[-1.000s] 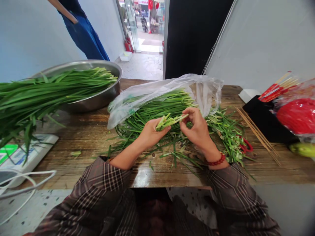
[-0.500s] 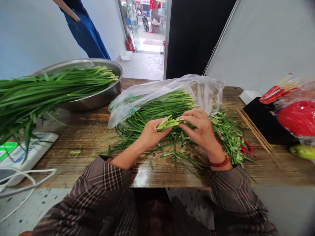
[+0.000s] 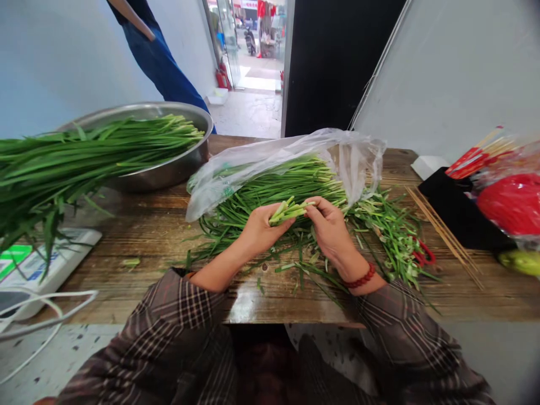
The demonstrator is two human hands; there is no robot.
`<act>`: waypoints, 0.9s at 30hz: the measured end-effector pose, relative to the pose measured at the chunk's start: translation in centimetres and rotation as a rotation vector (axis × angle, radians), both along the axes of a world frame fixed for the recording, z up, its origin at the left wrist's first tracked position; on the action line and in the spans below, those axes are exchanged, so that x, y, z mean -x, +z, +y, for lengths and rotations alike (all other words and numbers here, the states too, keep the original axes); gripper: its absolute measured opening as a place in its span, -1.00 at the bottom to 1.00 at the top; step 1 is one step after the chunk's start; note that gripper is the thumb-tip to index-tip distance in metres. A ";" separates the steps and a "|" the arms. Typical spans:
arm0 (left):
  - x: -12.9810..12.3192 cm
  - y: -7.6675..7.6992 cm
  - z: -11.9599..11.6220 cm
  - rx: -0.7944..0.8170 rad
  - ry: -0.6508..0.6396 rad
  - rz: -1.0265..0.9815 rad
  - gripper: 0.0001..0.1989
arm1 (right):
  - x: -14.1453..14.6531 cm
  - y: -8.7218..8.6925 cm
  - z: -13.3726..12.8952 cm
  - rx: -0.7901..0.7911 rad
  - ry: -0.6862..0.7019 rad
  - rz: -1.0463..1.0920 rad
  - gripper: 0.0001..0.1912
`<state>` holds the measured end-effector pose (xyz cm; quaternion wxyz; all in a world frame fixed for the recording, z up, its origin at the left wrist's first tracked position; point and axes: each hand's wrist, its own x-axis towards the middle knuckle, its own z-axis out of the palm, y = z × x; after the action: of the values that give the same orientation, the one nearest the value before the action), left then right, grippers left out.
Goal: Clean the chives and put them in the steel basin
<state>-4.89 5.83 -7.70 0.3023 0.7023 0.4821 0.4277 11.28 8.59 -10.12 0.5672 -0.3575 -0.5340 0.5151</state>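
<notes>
A small bunch of green stalks [image 3: 282, 213] is held in my left hand [image 3: 260, 228], pale cut ends pointing up and right. Pinched at the right tips of those stalks are the fingers of my right hand [image 3: 331, 228], which has a red bead bracelet at its wrist. Behind both hands a large pile of long green stems [image 3: 291, 180] lies on the wooden table, partly under a clear plastic bag [image 3: 253, 154]. Loose leaves and trimmings [image 3: 390, 239] are heaped to the right, and a few scraps lie in front of my hands.
A steel basin [image 3: 169, 169] full of long green stems stands at the back left, above a white scale [image 3: 71, 256]. Red-handled scissors [image 3: 424, 253], thin sticks [image 3: 447, 236] and a black box [image 3: 459, 211] are on the right. A person in blue trousers [image 3: 162, 62] stands beyond.
My right hand has shifted a little left and down, its fingers closing more on the stalk tips. My left hand has barely moved. The person's legs beyond the basin have shifted right.
</notes>
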 end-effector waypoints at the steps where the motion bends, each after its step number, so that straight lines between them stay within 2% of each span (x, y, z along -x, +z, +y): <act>1: 0.0 -0.1 0.0 -0.003 -0.008 -0.005 -0.83 | 0.0 0.0 0.1 0.042 -0.007 0.064 -0.87; 4: 0.0 -0.2 0.0 -0.007 -0.023 -0.007 -0.83 | -1.1 0.8 0.7 0.096 -0.054 0.234 -0.79; 7: 0.2 -0.2 0.0 -0.006 0.007 0.012 -0.76 | -3.1 2.0 1.1 0.067 -0.063 0.283 -0.72; 9: 0.3 -0.2 0.1 -0.006 0.027 0.016 -0.74 | -4.4 2.7 1.1 -0.023 -0.073 0.191 -0.66; 11: 0.4 -0.2 0.1 -0.005 0.036 0.013 -0.73 | -5.2 3.0 1.0 -0.164 -0.082 -0.012 -0.65; 14: 0.4 -0.2 0.2 0.006 0.035 -0.001 -0.74 | -5.5 2.9 1.1 -0.329 -0.094 -0.257 -0.89; 15: 0.4 -0.2 0.1 0.012 0.033 -0.006 -0.74 | -5.4 2.8 1.1 -0.351 -0.101 -0.293 -0.84; 17: 0.4 -0.2 0.1 0.027 0.029 -0.015 -0.75 | -5.0 2.6 1.1 -0.350 -0.105 -0.342 -0.74; 20: 0.4 0.0 0.0 0.060 0.025 -0.018 -0.75 | -4.3 2.5 0.9 -0.298 -0.077 -0.401 -0.86; 24: 0.4 0.1 0.0 0.093 -0.015 -0.019 -0.75 | -3.3 2.4 0.2 -0.303 -0.115 -0.397 -0.86; 27: 0.4 0.1 -0.1 0.092 -0.050 -0.011 -0.76 | -2.8 2.3 0.0 -0.308 -0.067 -0.390 -0.88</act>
<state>-5.26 5.77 -7.58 0.3477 0.6972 0.4817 0.4013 14.09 8.60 -7.81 0.5180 -0.3767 -0.6935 0.3299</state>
